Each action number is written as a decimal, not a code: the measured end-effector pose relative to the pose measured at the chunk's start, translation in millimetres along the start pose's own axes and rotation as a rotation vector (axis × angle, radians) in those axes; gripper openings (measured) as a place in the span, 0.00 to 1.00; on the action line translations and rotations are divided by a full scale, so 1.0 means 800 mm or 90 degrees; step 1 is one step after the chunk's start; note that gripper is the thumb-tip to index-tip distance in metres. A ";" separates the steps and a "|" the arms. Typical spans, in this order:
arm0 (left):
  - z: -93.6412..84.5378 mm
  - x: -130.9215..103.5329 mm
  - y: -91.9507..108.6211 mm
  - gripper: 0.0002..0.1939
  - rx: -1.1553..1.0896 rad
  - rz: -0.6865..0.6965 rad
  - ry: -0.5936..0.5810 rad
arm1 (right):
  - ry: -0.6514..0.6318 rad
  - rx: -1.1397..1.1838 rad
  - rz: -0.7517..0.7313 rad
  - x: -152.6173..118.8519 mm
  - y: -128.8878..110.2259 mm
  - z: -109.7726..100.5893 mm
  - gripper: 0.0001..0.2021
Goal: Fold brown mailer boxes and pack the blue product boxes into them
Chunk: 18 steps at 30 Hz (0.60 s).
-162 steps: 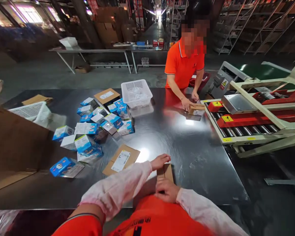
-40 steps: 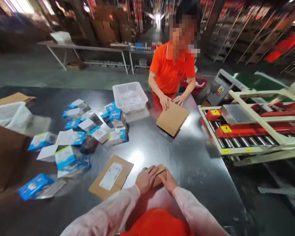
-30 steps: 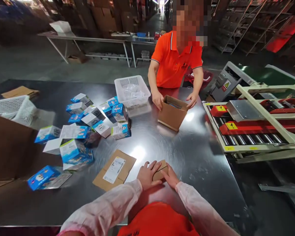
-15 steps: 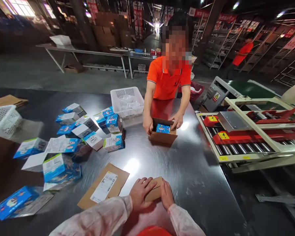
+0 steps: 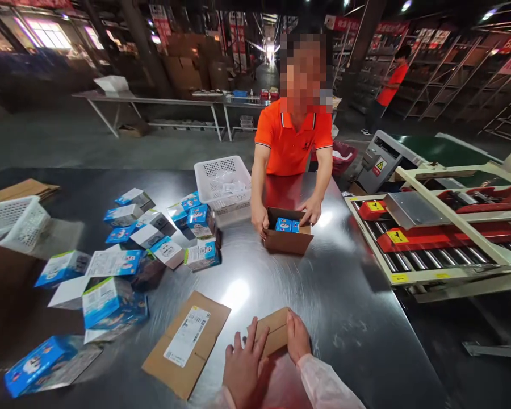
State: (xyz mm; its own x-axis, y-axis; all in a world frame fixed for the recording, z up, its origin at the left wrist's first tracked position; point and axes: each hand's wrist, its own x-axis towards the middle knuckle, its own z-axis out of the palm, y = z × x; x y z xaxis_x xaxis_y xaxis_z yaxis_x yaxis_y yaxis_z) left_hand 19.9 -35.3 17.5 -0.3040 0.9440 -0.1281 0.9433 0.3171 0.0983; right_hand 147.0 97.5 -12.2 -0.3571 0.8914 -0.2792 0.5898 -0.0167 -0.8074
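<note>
Near the front of the metal table lies a small closed cardboard box (image 5: 276, 330), a seam running along its top. My left hand (image 5: 244, 360) is at its left end, fingers spread and fingertips touching the cardboard. Around the right end my right hand (image 5: 297, 336) is closed, its fingers against the side. Left of my hands rests a flat cardboard piece (image 5: 206, 335) with a white printed label (image 5: 186, 336). Across the table, a co-worker in an orange shirt (image 5: 296, 142) has both hands on an open carton (image 5: 287, 241) with blue packages (image 5: 287, 225) inside.
Several blue-and-white boxes (image 5: 166, 250) are scattered over the left of the table (image 5: 336, 318). White plastic baskets stand at the back (image 5: 223, 179) and far left (image 5: 15, 224). A roller conveyor (image 5: 434, 250) is beyond the right edge. Another person (image 5: 394, 85) is by the shelves.
My left hand has slid back toward me on the box, uncovering more of its top. The view has shifted slightly. The co-worker's hands remain on the open carton.
</note>
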 end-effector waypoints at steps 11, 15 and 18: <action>0.081 0.094 0.042 0.38 -0.175 0.181 0.132 | 0.090 0.029 0.046 0.062 0.045 -0.078 0.43; 0.031 0.244 0.136 0.28 -0.181 0.181 0.086 | 0.294 -0.149 0.071 0.085 0.127 -0.202 0.47; -0.005 0.362 0.205 0.28 -0.195 0.198 0.066 | 0.315 -0.311 0.065 0.072 0.190 -0.258 0.36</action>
State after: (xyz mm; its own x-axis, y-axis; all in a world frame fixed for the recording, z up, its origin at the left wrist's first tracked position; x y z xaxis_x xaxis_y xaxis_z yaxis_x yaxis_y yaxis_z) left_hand 86.1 290.7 0.6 -0.0393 0.9979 0.0524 0.9139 0.0147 0.4058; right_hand 365.9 239.8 -43.5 0.0206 0.9996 0.0211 0.9025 -0.0095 -0.4306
